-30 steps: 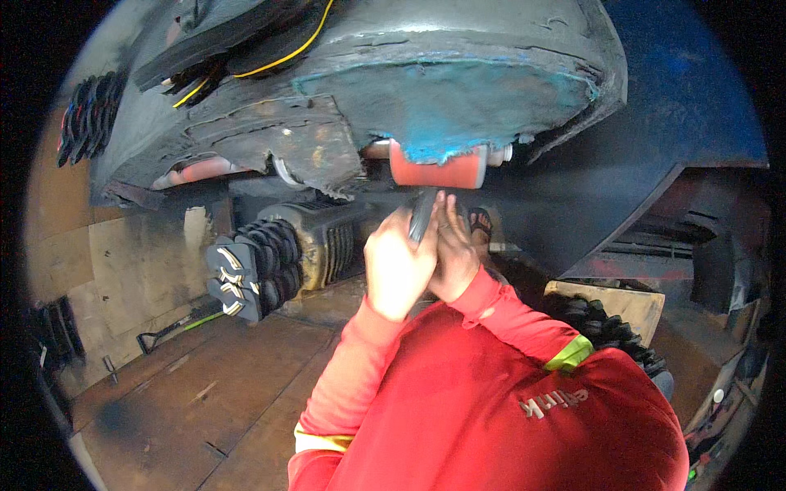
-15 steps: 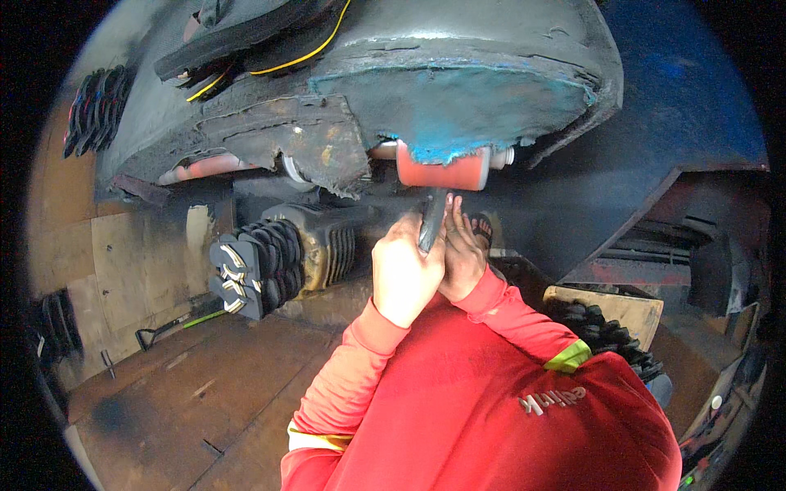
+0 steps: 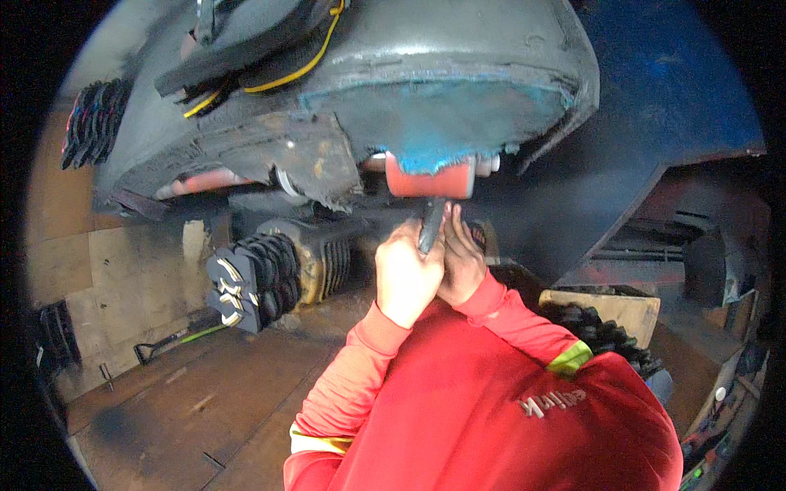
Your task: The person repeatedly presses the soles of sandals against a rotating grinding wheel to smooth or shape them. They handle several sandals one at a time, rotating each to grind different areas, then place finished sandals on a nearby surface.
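My left hand (image 3: pixel 407 274) is closed around a dark flip-flop sole (image 3: pixel 431 227), seen nearly edge-on. On the sole's other side, my right hand (image 3: pixel 463 263) presses against it with its fingers stretched up and close together. The sole's far end meets the lower edge of a red roller (image 3: pixel 430 180), blurred as if spinning. Above the roller hangs a grey machine hood (image 3: pixel 475 57) with a ragged blue-stained flap (image 3: pixel 450 114). The sole's lower part is hidden by my hands.
Flip-flops with yellow edges (image 3: pixel 286 78) lie on the hood. Left of my hands, a stack of dark flip-flops (image 3: pixel 237 282) rests by a worn stool (image 3: pixel 323 262). More dark pieces (image 3: pixel 594 327) sit in a box at the right. A second red roller (image 3: pixel 205 184) shows at the left.
The sole's far end has come up against the red roller, where a small gap showed before. Both hands keep their hold. The view has shifted slightly.
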Demonstrator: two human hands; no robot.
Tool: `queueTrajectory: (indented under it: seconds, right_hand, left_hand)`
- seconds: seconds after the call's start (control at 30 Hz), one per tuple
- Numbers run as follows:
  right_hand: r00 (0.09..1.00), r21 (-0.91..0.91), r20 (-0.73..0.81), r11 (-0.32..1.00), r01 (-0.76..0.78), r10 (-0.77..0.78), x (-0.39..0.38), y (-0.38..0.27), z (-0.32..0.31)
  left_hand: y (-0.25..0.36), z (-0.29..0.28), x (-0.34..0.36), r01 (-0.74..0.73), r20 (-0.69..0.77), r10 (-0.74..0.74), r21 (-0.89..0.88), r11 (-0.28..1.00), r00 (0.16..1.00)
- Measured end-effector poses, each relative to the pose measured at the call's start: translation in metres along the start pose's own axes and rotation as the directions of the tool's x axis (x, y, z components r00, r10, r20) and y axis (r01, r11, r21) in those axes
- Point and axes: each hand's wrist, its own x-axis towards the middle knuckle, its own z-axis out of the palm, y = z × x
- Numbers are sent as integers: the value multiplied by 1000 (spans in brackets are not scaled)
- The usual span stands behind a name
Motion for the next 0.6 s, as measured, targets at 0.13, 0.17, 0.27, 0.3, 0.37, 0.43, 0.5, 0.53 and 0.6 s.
queueTrajectory:
  seconds: [0.13, 0.17, 0.27, 0.3, 0.37, 0.43, 0.5, 0.53, 0.6]
  right_hand:
    - [995, -31, -12, 994, 101, -101, -3, 4, -3]
    - [993, -56, 15, 992, 114, -113, -4, 6, -2]
    - [956, -135, -91, 954, 267, -280, -5, 18, 7]
    - [957, -148, -39, 949, 279, -288, -4, 22, 11]
    - [920, -168, -47, 911, 376, -388, -6, 28, 17]
    - [970, 69, -26, 968, 242, -241, -10, 33, 16]
    - [987, 552, 53, 819, -155, 152, -20, 35, 12]
    - [923, 816, 282, 441, -374, 262, -16, 43, 14]
    - [691, 727, 662, -475, -497, 290, -4, 61, 20]
  left_hand:
    - [4, -8, -23, 36, 4, -36, -92, 995, 999]
    - [5, -8, -28, 22, -23, -25, -109, 994, 999]
    - [-1, -4, -41, -37, -85, 26, -123, 992, 996]
    - [-6, -2, -44, -33, -99, 25, -80, 996, 995]
    - [-19, -1, -50, -79, -148, 78, 4, 997, 986]
    - [-34, -7, -55, -85, -198, 82, -10, 996, 977]
    - [-43, -18, -62, -230, -166, 234, 42, 972, 958]
    - [-46, -23, -63, -235, -149, 240, 52, 971, 959]
    - [-41, -32, -71, -324, -124, 329, 57, 944, 936]
